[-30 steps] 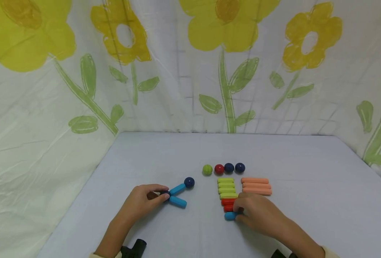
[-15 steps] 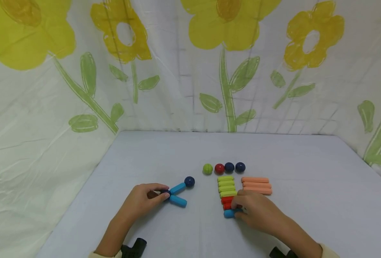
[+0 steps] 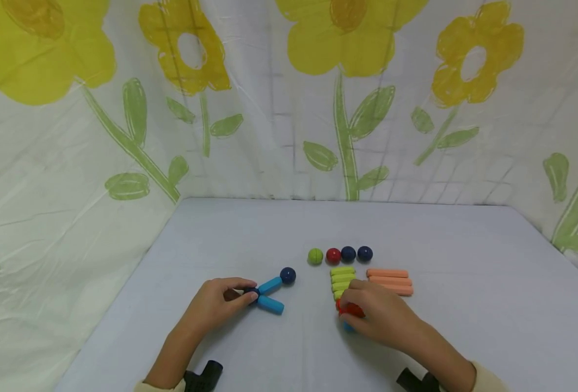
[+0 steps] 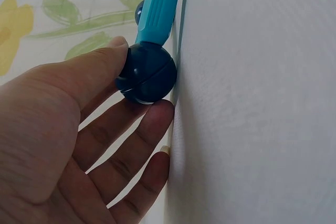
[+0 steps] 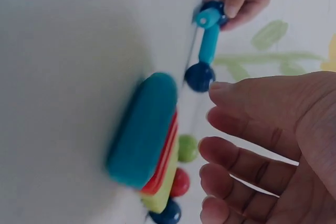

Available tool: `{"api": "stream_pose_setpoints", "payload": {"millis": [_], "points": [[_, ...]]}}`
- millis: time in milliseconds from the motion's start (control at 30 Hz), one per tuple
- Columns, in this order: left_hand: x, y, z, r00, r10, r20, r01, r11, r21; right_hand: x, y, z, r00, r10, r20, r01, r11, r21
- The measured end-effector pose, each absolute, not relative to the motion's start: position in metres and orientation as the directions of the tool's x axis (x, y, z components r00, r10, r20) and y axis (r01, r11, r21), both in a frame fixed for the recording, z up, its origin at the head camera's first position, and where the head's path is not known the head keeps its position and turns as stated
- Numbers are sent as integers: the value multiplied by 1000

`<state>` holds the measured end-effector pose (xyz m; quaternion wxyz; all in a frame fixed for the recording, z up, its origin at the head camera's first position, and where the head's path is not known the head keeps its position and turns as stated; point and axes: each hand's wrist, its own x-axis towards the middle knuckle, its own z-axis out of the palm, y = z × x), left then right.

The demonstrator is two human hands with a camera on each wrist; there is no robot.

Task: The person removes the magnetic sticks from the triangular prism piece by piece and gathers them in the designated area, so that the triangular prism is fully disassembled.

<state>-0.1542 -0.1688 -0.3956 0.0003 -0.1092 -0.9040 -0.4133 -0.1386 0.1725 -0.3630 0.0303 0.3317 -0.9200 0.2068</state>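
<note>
My left hand (image 3: 222,305) pinches a dark blue ball (image 4: 147,73) between thumb and fingertips, low at the white table. Two light blue sticks spread from that ball in a V. One stick (image 3: 270,285) ends in a second dark blue ball (image 3: 288,275); the other stick (image 3: 271,305) has a bare end. Over the near end of the stick row, my right hand (image 5: 273,145) hovers with loosely bent fingers and nothing between them. Below it lie a blue stick (image 5: 144,129) and red sticks (image 5: 164,156), partly covered by the hand in the head view.
Yellow-green sticks (image 3: 343,278) continue the row away from me. Orange sticks (image 3: 389,281) lie to their right. Behind stand a green ball (image 3: 315,256), a red ball (image 3: 333,256) and two dark blue balls (image 3: 357,253). A flowered curtain (image 3: 250,174) hangs behind the table.
My right hand has moved left and slightly away from me, from the blue stick's right end to over the red sticks. My left hand keeps its hold and place.
</note>
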Motion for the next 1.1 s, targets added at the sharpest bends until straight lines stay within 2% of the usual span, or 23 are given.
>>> {"api": "stream_pose_setpoints", "payload": {"millis": [100,367,600,767,933,1100], "points": [[-154,-168,-395,-978,191,81,186,636,749,-144,154,-358,-769,-615,173,-631,690,-355],[-154,-169,-396,-975,199,96,202,633,747,-161,93,-351,-724,-689,16,-652,677,-342],[-155,-170,-394,-972,215,98,214,625,751,-169,53,-358,-739,-673,-20,-648,718,-255],[-154,-171,-392,-969,224,106,225,622,750,-171,40,-362,-744,-667,-30,-647,732,-213],[-155,-170,-392,-968,228,101,226,626,746,-169,37,-363,-761,-646,-58,-619,749,-235],[-155,-170,-394,-972,217,93,214,641,737,-159,34,-358,-738,-662,-135,-647,750,-140]]}}
